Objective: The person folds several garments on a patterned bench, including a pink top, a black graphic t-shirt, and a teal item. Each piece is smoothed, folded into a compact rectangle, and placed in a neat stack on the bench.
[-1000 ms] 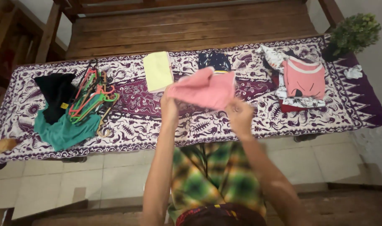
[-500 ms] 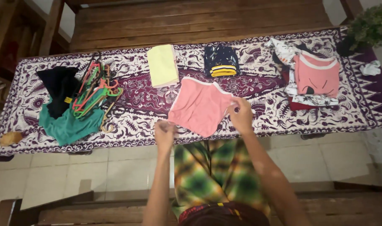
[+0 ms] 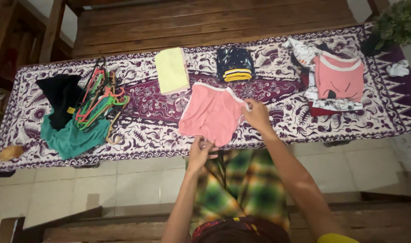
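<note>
Pink shorts (image 3: 212, 112) lie flat on the patterned cloth (image 3: 277, 117) near its front edge, soft, light and floppy, so you pinch edges: your left hand (image 3: 200, 150) closed on the bottom hem, your right hand (image 3: 257, 114) closed on the white-trimmed side.

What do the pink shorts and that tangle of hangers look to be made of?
Pink shorts: soft matte knit fabric, probably cotton; they lie limp with white trim along the edges. Hangers: seemingly smooth plastic, going by the bright pink, green and orange colours and thin, stiff curves.
</note>
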